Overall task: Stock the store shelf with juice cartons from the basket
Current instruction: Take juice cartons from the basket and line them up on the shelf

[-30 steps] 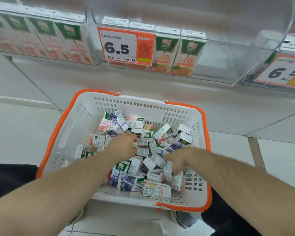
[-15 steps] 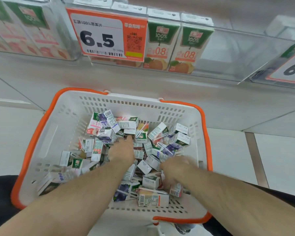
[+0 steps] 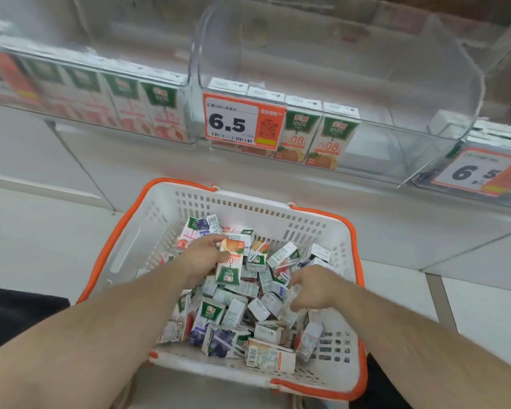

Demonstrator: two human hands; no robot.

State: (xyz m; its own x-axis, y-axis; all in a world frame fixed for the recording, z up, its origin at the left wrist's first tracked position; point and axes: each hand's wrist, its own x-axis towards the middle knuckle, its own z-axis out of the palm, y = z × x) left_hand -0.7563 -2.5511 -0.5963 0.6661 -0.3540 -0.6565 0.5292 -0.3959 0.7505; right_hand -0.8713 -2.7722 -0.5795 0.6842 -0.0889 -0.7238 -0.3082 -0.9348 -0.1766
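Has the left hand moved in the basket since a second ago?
Yes. The left hand now grips an orange juice carton, raised above the pile, nearer the basket back wall.

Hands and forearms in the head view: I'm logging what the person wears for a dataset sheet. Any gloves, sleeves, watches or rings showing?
None that show. The left hand and right hand are bare, with no gloves. Both forearms are uncovered as far as the picture's lower edge, so no sleeves appear. No watch, bracelet or wristband shows at either wrist. No ring is visible, though some fingers are hidden among the cartons.
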